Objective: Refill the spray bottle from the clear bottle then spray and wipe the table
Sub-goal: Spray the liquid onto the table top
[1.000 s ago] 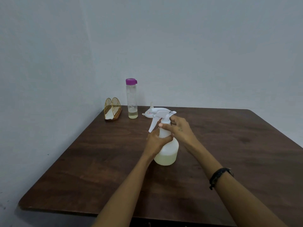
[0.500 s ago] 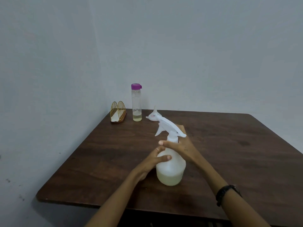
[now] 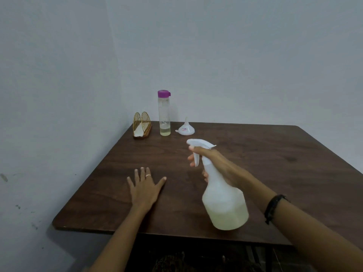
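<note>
Lifting the spray bottle (image 3: pixel 224 201) clear, the right hand (image 3: pixel 220 167) now clamps its neck; left hand (image 3: pixel 144 188) has released, flat on the table (image 3: pixel 275 154): spraying comes next.

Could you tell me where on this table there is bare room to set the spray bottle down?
The table's whole right half is bare, from the funnel across to the right edge. The middle strip between the left hand and the spray bottle in the right hand is free too. Only the far left corner is crowded: napkin holder, clear bottle, funnel.
</note>
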Motion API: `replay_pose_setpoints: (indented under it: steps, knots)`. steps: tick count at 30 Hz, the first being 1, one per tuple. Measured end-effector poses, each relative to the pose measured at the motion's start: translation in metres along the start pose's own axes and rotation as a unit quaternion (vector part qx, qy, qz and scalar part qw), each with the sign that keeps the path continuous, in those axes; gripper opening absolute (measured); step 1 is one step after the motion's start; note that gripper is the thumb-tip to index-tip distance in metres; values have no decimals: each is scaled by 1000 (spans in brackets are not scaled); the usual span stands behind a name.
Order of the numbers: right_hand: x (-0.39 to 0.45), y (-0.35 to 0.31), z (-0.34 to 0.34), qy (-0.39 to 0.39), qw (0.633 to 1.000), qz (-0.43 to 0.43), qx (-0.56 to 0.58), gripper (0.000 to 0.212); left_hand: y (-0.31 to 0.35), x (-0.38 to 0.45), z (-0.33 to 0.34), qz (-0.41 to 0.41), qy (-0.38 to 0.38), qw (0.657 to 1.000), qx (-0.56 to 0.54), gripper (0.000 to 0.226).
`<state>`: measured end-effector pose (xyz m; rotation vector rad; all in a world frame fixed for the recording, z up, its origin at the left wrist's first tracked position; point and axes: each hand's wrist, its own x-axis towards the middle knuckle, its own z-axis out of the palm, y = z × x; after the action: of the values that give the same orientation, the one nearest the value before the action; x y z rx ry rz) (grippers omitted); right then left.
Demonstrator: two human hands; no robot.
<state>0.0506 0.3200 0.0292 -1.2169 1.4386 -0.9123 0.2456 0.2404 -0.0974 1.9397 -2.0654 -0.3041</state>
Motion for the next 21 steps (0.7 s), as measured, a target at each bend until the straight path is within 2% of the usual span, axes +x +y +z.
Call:
replay_pose_setpoints:
  steps: [3, 8, 12, 16, 21]
  knots:
    - [5, -3, 9, -15, 995, 76, -70, 51, -2, 1, 3, -17, -15, 1000, 14, 83]
    - [13, -4, 21, -1, 989, 113, -94, 44, -3, 0, 3, -12, -8, 1000, 25, 82]
    - [16, -7, 29, 24, 990, 116, -78, 38, -2, 0, 3, -9, -7, 1000, 16, 83]
    - [16, -13, 29, 4, 988, 111, -112, 38, -2, 0, 3, -11, -3, 1000, 15, 82]
    - [8, -14, 16, 19, 988, 114, -105, 44, 0, -3, 1, 4, 2, 1000, 9, 78]
